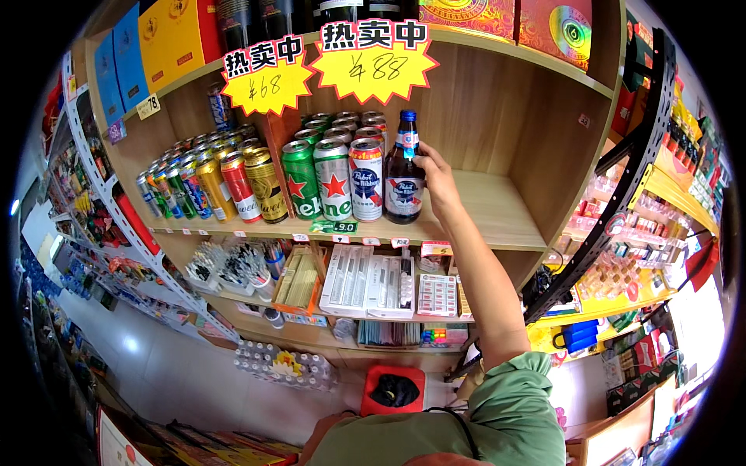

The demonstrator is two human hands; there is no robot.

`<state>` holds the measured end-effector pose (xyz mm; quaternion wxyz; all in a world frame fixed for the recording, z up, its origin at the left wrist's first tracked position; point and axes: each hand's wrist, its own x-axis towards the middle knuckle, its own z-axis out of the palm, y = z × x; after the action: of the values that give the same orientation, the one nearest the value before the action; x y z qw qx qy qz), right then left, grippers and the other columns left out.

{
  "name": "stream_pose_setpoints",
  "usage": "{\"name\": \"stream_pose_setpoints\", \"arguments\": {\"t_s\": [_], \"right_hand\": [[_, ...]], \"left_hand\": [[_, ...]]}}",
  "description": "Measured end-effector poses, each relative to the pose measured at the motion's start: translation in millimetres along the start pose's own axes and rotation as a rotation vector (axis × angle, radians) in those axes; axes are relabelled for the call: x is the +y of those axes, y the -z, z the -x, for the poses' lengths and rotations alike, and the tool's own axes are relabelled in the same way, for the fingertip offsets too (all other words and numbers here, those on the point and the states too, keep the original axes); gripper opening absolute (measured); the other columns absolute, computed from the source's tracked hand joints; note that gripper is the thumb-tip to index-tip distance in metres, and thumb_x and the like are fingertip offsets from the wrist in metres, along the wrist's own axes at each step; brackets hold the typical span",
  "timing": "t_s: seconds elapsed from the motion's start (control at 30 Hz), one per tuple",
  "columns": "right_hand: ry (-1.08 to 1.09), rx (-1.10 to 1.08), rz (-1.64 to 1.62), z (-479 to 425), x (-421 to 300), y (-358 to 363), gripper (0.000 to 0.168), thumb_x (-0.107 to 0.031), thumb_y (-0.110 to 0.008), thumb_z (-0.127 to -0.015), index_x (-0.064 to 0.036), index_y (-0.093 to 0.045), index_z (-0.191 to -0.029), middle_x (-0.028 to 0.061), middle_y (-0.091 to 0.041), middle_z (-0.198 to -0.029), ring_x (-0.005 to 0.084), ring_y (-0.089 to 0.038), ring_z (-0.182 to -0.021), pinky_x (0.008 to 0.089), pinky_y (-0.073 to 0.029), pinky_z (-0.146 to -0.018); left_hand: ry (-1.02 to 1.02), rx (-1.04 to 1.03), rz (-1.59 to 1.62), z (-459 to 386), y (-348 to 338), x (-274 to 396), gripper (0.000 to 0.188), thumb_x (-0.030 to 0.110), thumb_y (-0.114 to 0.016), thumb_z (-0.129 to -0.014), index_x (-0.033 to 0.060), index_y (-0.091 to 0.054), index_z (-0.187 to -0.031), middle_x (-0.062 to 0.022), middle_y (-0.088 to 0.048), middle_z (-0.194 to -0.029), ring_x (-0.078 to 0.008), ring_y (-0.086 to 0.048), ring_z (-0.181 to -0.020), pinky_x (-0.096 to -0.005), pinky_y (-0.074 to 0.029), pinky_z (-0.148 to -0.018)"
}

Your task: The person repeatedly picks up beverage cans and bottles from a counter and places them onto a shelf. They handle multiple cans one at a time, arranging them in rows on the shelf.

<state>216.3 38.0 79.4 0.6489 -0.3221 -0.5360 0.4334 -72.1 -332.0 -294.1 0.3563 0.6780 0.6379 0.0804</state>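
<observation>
My right hand reaches up to a wooden shelf and grips the right side of a brown glass Pabst Blue Ribbon beer bottle. Blue-capped and upright, the bottle stands at the shelf's front edge. Directly left of it is a white Pabst Blue Ribbon can, at the head of a row of cans. Beyond that come a silver-and-green Heineken can and a green Heineken can. A wooden divider separates these from gold and red beer cans. My left hand is out of view.
Yellow starburst price signs hang from the upper shelf edge, above the cans. Below are pens and white stationery boxes. Shrink-wrapped water bottles and a red stool with a black item stand on the floor. A black metal rack rises at right.
</observation>
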Motion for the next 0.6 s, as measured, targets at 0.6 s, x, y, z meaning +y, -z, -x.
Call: {"name": "stream_pose_setpoints", "arguments": {"t_s": [0.6], "right_hand": [[-0.005, -0.102, -0.153, 0, -1, -3, 0.059, -0.02, -0.07, -0.087, -0.002, -0.048, -0.139, 0.0112, -0.059, -0.129, 0.0189, -0.052, -0.12, 0.0317, -0.034, -0.106]], "left_hand": [[-0.006, -0.035, -0.013, -1, -5, -4, 0.03, 0.031, -0.052, -0.089, 0.0104, -0.06, -0.108, -0.019, -0.068, -0.098, -0.038, -0.067, -0.086, -0.0486, -0.052, -0.071]]}}
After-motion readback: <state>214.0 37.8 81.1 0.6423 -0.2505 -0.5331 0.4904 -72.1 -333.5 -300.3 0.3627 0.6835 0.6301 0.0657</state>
